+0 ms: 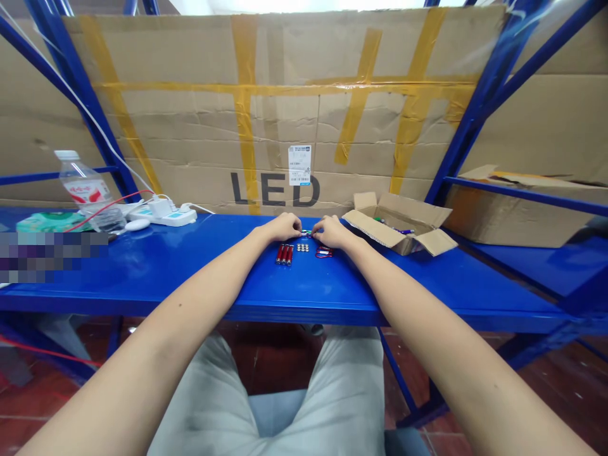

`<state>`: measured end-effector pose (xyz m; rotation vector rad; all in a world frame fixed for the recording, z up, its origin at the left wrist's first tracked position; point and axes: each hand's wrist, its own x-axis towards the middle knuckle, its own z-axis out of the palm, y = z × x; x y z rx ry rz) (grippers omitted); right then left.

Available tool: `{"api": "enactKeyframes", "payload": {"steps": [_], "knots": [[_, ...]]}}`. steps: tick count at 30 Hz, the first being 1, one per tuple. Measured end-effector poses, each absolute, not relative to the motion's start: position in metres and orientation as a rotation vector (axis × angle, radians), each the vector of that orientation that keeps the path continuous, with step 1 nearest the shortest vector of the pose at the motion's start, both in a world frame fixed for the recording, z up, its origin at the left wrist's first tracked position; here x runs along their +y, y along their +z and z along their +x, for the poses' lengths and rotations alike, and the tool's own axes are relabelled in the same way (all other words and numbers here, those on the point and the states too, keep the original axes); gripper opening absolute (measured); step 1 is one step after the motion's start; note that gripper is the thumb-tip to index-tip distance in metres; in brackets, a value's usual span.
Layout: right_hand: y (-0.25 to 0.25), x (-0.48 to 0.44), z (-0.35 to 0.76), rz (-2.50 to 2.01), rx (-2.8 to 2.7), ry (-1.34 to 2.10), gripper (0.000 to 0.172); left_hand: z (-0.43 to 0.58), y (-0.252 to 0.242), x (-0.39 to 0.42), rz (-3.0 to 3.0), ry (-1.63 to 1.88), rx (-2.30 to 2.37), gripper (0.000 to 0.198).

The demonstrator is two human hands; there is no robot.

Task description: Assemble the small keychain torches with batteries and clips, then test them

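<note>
Both my hands rest on the blue shelf top [199,272], meeting over a small metal piece [306,234]. My left hand [284,227] pinches its left end and my right hand [330,231] pinches its right end; the piece is too small to name. Just in front of the left hand lie three short red tubes [284,254] side by side. Several small silver round parts [303,247] sit in the middle, and a small red-and-dark part [323,252] lies under my right wrist.
An open cardboard box [398,223] with pen-like items stands at right. At left are a water bottle [85,190], a white power strip [164,214] with cables and a green packet [50,221]. A taped cardboard sheet marked LED [275,126] backs the shelf.
</note>
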<state>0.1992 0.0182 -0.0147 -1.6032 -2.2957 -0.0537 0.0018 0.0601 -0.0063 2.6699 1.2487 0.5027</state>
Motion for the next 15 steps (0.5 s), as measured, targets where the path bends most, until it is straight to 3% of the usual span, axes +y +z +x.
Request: {"api": "enactKeyframes", "payload": {"steps": [11,15], "knots": [[-0.021,0.030,0.207,-1.432,-2.243,-0.125,0.013,0.010,-0.001,0.053,2.739,0.742,1.198,0.010],[-0.016,0.030,0.207,-1.259,-2.087,0.082,0.011,0.008,0.008,0.036,2.679,0.950,1.105,0.013]]}}
